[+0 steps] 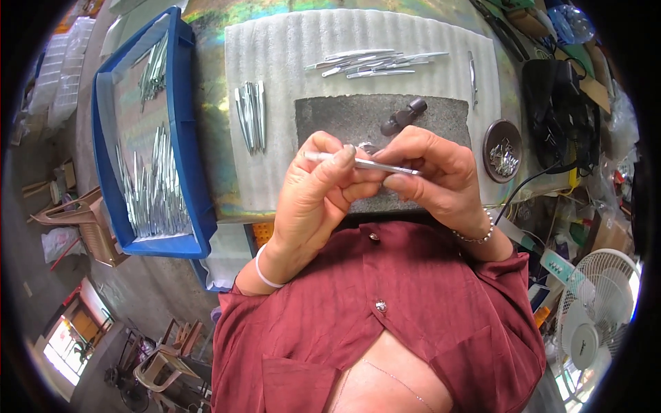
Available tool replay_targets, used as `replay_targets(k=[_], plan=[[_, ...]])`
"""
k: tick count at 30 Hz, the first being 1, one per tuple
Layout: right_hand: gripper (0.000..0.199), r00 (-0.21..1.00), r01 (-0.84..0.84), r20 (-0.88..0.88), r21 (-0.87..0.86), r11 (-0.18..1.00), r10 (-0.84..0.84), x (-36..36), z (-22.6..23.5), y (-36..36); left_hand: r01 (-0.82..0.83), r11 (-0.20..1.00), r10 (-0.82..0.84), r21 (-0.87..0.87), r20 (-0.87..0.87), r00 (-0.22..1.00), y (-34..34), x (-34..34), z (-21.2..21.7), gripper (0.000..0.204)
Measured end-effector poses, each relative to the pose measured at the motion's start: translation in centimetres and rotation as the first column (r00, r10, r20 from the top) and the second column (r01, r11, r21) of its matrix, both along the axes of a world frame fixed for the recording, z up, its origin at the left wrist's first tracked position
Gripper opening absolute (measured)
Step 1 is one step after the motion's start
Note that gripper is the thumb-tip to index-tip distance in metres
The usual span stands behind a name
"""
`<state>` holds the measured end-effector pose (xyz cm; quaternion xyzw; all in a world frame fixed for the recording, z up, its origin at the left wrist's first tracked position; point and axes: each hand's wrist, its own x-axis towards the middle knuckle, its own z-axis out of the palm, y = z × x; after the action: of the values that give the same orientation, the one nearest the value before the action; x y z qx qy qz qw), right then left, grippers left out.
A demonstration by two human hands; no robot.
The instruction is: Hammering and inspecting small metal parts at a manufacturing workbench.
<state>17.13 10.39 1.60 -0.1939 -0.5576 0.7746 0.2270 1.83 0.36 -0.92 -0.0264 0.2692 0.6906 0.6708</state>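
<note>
A slim, silvery metal piece (385, 167) lies crosswise between my hands, above the near edge of a dark grey pad (337, 113). My left hand (315, 182) pinches its left part between thumb and fingers. At the other end, my right hand (437, 175) closes thumb and fingers around the tip. Just beyond my right hand, a dark tool with a rounded end (405, 115) rests on the pad; its exact kind is unclear. Something small and shiny behind my fingers is mostly hidden.
White foam sheet (268, 55) bears a loose pile of slim metal pieces (379, 63), a neat row (250, 117) and a single piece (473, 79). A blue tray (189, 131) at left holds many more. Right: a round dish (487, 141) of small metal parts, a cable, a fan (585, 337).
</note>
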Motion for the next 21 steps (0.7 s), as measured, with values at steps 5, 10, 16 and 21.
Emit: replay_targets(k=[5,10,16,21], plan=[[0.014,0.999,-0.019,0.026,0.005,1.000,0.019,-0.5,-0.1,-0.8,0.238,0.971,-0.231,0.003,-0.221,0.947,-2.4,-1.3,-0.5,0.011],[0.008,0.981,-0.029,0.187,-0.112,0.993,0.050,-1.8,0.5,-1.5,0.275,0.959,-0.268,-0.067,-0.527,0.807,-3.8,-0.5,1.0,0.011],[0.010,0.968,-0.012,0.240,-0.233,0.972,0.069,-2.7,0.8,-1.9,0.317,0.948,-0.248,0.009,-0.604,0.758,-4.1,-1.1,0.8,0.010],[0.008,0.971,0.001,0.227,-0.333,0.943,0.079,-3.2,1.0,-1.5,0.383,0.924,-0.324,-0.012,-0.556,0.765,-3.7,-1.7,0.7,0.011]])
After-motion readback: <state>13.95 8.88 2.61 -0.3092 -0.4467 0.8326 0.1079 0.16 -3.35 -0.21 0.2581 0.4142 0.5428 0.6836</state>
